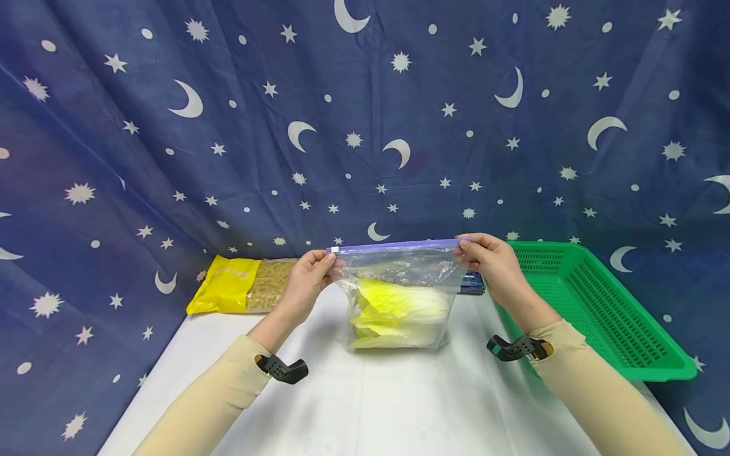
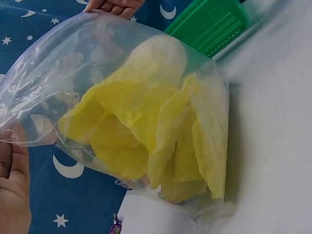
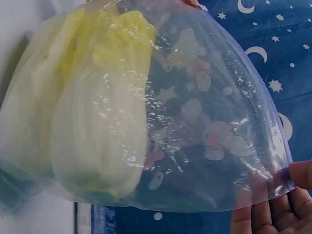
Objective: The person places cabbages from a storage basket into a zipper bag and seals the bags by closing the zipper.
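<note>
clear zip bag (image 1: 399,278) of yellow leaves (image 1: 399,313), top corners pinched by both hands (image 1: 310,275), hides a dark packet (image 1: 473,283) behind.

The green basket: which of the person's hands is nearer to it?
Right. The right hand pinches the zip bag's top corner just beside the green basket; the left hand pinches the opposite corner, across the bag.

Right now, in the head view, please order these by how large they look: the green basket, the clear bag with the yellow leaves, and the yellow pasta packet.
1. The green basket, though it sits nearer the camera's side edge.
2. The clear bag, held up by the left hand and right hand.
3. The pasta packet, partly hidden behind the left hand, so its rank is unsure.
</note>
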### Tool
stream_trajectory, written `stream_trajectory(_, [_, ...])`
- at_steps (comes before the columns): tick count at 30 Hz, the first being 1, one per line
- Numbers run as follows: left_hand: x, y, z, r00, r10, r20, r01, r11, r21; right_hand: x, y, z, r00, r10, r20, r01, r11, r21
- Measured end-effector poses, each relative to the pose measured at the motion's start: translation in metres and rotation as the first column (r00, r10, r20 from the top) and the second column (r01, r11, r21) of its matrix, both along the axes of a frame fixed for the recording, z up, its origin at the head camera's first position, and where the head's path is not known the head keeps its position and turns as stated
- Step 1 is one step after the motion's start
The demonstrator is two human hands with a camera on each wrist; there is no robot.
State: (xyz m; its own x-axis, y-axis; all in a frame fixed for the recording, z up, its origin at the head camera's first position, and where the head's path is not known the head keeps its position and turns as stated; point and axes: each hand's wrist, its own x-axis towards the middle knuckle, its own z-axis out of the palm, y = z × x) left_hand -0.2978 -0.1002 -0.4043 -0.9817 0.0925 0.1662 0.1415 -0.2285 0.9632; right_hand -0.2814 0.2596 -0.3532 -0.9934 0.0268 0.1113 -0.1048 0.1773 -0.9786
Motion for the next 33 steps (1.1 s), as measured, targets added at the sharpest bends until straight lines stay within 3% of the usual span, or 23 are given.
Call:
stream_trajectory(7, [0.001,0.003,0.001,1.000,0.026,-0.007,-0.027,1.000,-0.016,0.002,-0.012,0.026,0.981,-0.083,-0.178,0.114,0.979,0.170])
stream_trajectory(12, [0.001,0.002,0.001,0.997,0.064,-0.051,-0.067,0.995,-0.071,0.003,-0.039,0.046,0.945,0.005,-0.327,0.091,0.957,0.276])
stream_trajectory(15, [0.002,0.000,0.000,0.995,0.076,-0.071,-0.083,0.992,-0.100,0.002,-0.060,0.054,0.932,0.105,-0.347,0.035,0.926,0.375])
stream_trajectory(18, [0.002,-0.001,0.000,0.994,0.081,-0.077,-0.090,0.989,-0.120,-0.001,-0.082,0.057,0.925,0.216,-0.312,-0.041,0.874,0.484])
stream_trajectory(22, [0.003,-0.002,-0.001,0.993,0.090,-0.071,-0.099,0.987,-0.128,-0.009,-0.112,0.057,0.910,0.327,-0.256,-0.110,0.784,0.612])
stream_trajectory(33, [0.003,-0.004,-0.001,0.993,0.079,-0.084,-0.091,0.986,-0.142,-0.033,-0.164,0.054,0.861,0.475,-0.184,-0.129,0.554,0.823])
